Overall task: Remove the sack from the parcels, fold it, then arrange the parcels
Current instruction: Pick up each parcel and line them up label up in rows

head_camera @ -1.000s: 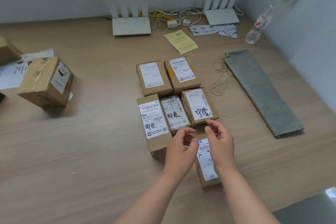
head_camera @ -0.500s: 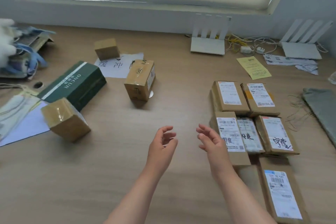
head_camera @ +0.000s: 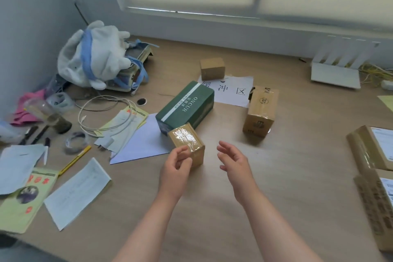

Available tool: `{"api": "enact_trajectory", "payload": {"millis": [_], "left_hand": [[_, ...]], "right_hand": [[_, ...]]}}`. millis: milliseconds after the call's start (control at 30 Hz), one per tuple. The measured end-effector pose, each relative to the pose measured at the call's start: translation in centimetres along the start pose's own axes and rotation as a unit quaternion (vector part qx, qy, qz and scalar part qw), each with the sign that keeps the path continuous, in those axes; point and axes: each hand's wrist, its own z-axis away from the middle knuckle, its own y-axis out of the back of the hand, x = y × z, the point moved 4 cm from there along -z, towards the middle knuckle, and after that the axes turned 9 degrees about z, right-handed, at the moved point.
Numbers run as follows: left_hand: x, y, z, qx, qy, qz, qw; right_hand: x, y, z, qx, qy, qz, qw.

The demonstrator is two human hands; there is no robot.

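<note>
A small taped brown parcel [head_camera: 187,142] stands on the wooden table just in front of a green box [head_camera: 185,106]. My left hand [head_camera: 175,169] touches the parcel's near left corner with its fingertips, fingers curled and apart. My right hand [head_camera: 234,162] hovers open to the parcel's right, not touching it. Farther back stand a taller brown parcel [head_camera: 261,110] and a small brown parcel [head_camera: 212,68]. Arranged labelled parcels [head_camera: 370,151] show at the right edge. The sack is out of view.
A printed white sheet [head_camera: 232,91] lies under the far parcels. Papers, pens, tape rolls and a cable [head_camera: 102,117] clutter the left side, with a plush toy [head_camera: 93,55] in the corner. A white router [head_camera: 336,72] stands at the back right.
My view has swung left, away from the arranged parcels and the folded sack. Both hands have moved left to the small taped parcel, and my left hand now touches it.
</note>
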Motion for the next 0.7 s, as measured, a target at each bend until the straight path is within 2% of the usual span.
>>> {"api": "enact_trajectory", "payload": {"millis": [167, 333, 533, 700], "left_hand": [[0.0, 4.4, -3.2, 0.026, 0.016, 0.008, 1.0], [-1.2, 3.7, -4.4, -0.037, 0.096, 0.056, 0.993], [-3.1, 3.4, -4.0, -0.017, 0.154, 0.11, 0.982], [-2.8, 1.7, -1.4, -0.048, 0.148, 0.121, 0.98]], "right_hand": [[-1.5, -5.1, -2.4, -0.016, -0.042, 0.051, 0.998], [-0.8, -7.2, -3.6, -0.037, -0.067, 0.079, 0.994], [1.1, -6.8, -2.9, -0.013, -0.102, 0.058, 0.993], [3.1, -4.5, -0.3, 0.017, -0.154, 0.021, 0.988]]}}
